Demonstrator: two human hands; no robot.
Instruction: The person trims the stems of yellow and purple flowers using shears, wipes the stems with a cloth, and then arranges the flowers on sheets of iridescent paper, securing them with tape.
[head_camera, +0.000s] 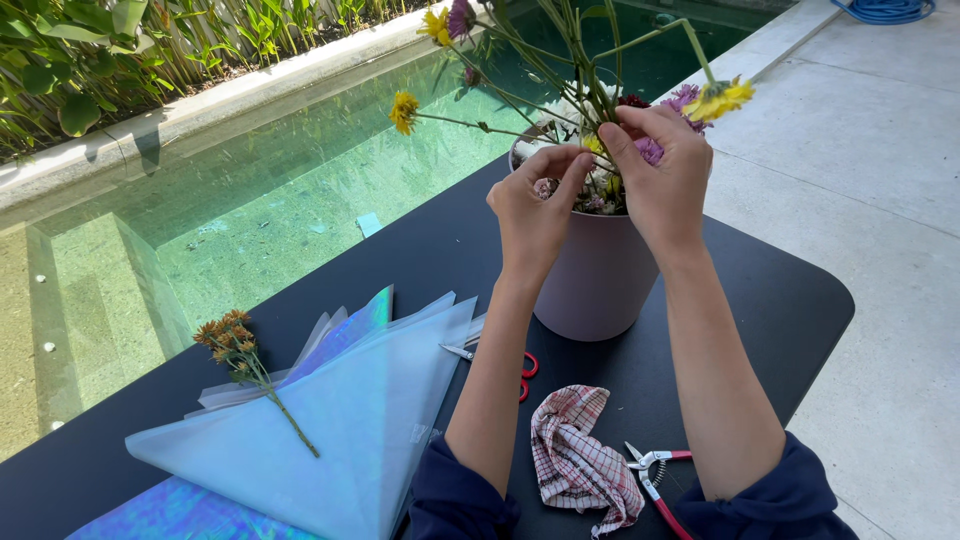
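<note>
A pale pink pot (597, 280) stands on a black table (790, 310), filled with yellow, purple and white flowers on long green stems (580, 60). My left hand (533, 205) reaches over the pot's near rim, fingers pinched together among the blooms. My right hand (660, 170) is beside it, fingertips closed on a green stem at the middle of the bunch. Both hands are close together above the pot. What the left fingers pinch is hidden among the flowers.
Sheets of pale blue iridescent wrapping film (330, 420) lie at the left with a sprig of dried orange flowers (240, 350) on them. Red-handled scissors (525, 368), a checked cloth (578, 460) and red-handled pruners (655, 475) lie near me. A green pool (260, 190) borders the table's far side.
</note>
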